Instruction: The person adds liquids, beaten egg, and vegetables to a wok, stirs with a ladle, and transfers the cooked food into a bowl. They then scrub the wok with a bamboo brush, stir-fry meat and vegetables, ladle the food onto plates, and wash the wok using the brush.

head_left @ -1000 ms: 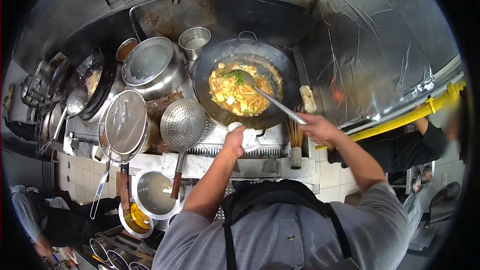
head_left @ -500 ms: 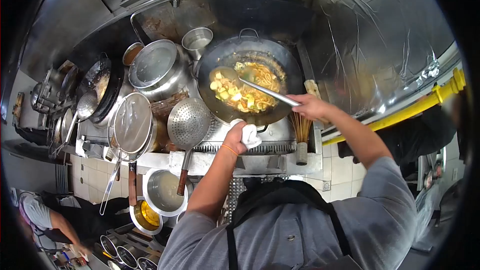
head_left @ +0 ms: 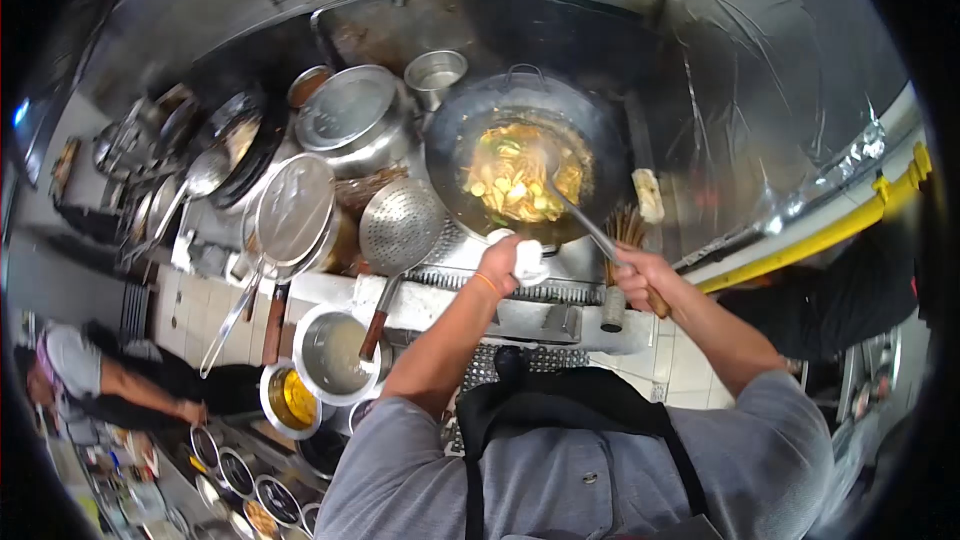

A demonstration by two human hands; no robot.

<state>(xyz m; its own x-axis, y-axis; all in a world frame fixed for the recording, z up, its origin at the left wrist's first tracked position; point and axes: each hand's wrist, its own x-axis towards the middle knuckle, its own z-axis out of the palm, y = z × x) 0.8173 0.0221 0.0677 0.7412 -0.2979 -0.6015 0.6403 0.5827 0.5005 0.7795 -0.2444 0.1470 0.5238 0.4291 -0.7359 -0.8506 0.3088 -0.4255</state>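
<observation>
A large dark wok (head_left: 608, 135) sits on the stove in front of me. In it lies a saucy mix of noodles (head_left: 510, 155) with pale yellow chunks. My left hand (head_left: 500, 262) is closed on a folded white cloth (head_left: 529, 260) at the wok's near rim; the cloth hides the grip on the wok. My right hand (head_left: 645, 278) is wrapped round the handle of a long metal ladle (head_left: 588, 220) with a wooden end. The ladle's head is down in the wok, right of centre, and blurred.
A bamboo brush (head_left: 613, 300) stands beside my right hand. Left of the wok are a perforated skimmer (head_left: 402, 225), a mesh strainer (head_left: 294, 208) and a covered pot (head_left: 347, 110). A yellow pipe (head_left: 830, 230) runs along the right. Another person (head_left: 85, 370) works at lower left.
The ladle's head has swung from the left of the food to the right. My right hand has come down and nearer to me. The left hand still holds the cloth; the view has shifted.
</observation>
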